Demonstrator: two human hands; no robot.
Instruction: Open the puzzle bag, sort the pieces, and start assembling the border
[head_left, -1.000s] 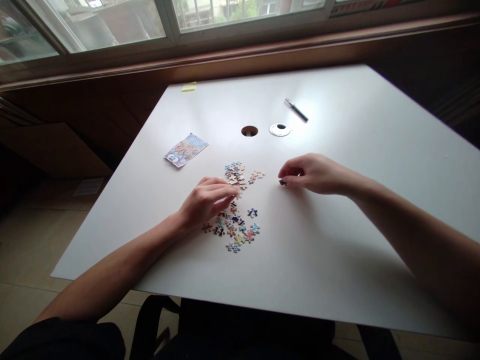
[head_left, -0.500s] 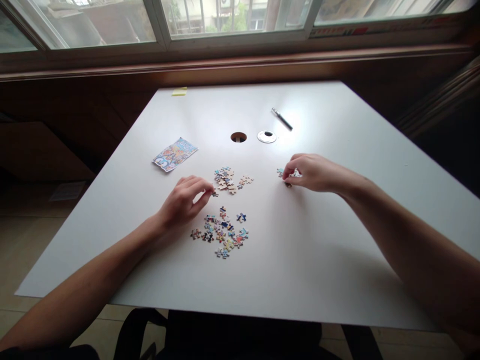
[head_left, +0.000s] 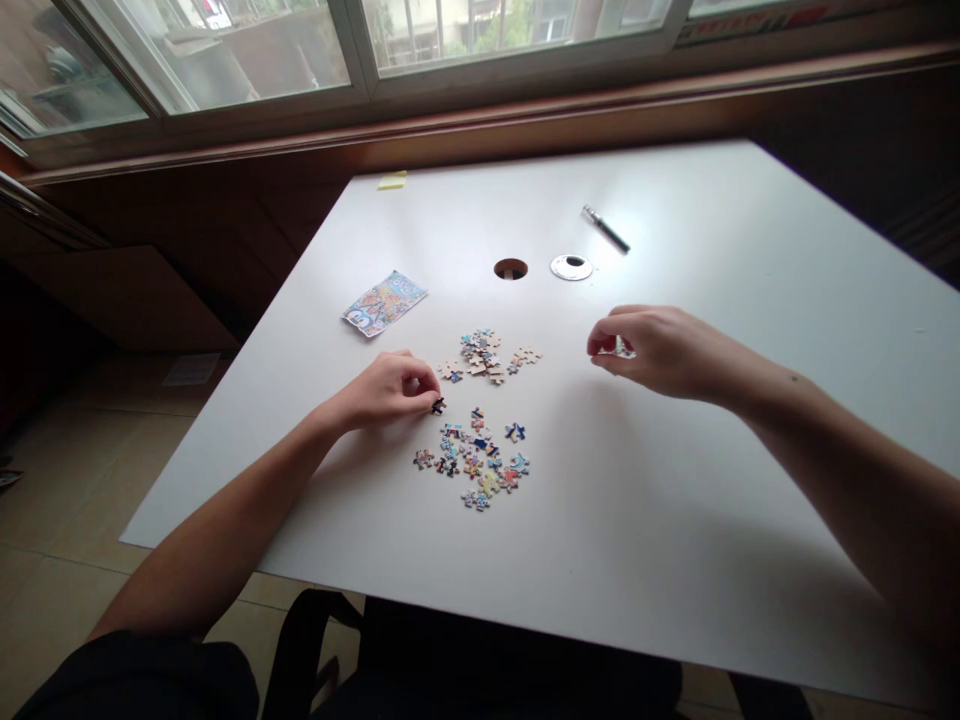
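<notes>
Your left hand [head_left: 390, 388] pinched a dark puzzle piece [head_left: 438, 405] on the bench [head_left: 675, 520] — beside the loose pieces [head_left: 476, 462]; your right hand [head_left: 649, 348] — fingers grasping a pale piece [head_left: 622, 349], raised.

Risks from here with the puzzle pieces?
1. The left hand pinches a dark piece right beside the loose pile; a sweep of the wrist might scatter it.
2. The right hand holds pieces lifted off the table; a slip could drop them.
3. The open hole lies close behind the far pile; pieces could fall in.
</notes>
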